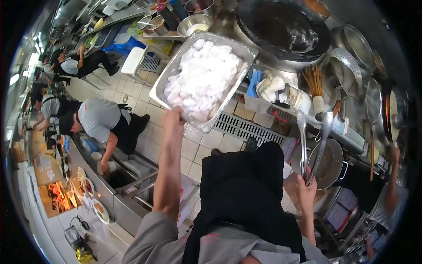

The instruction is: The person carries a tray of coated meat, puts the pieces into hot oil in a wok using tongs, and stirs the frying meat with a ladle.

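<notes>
A rectangular metal tray (159, 86) heaped with white-coated pieces (202, 72) is held up by my left hand (172, 119), whose fingers close round its near edge. Lower right, my right hand (307, 187) is closed round a pair of metal tongs (324, 141); their two arms point up and stand apart with nothing between them. Beyond the tray, to the right, sits a large black wok (281, 31) on the stove. A metal bowl with pale contents (194, 25) is near the tray's far edge.
Strainers (347, 61), a bamboo brush (313, 81) and cloths (269, 87) lie along the right counter. A large pot (327, 165) is beside the tongs. Several co-workers are at the left, one bending over a counter (99, 119); another person's arm (392, 189) shows far right. A white chair (133, 60) stands behind.
</notes>
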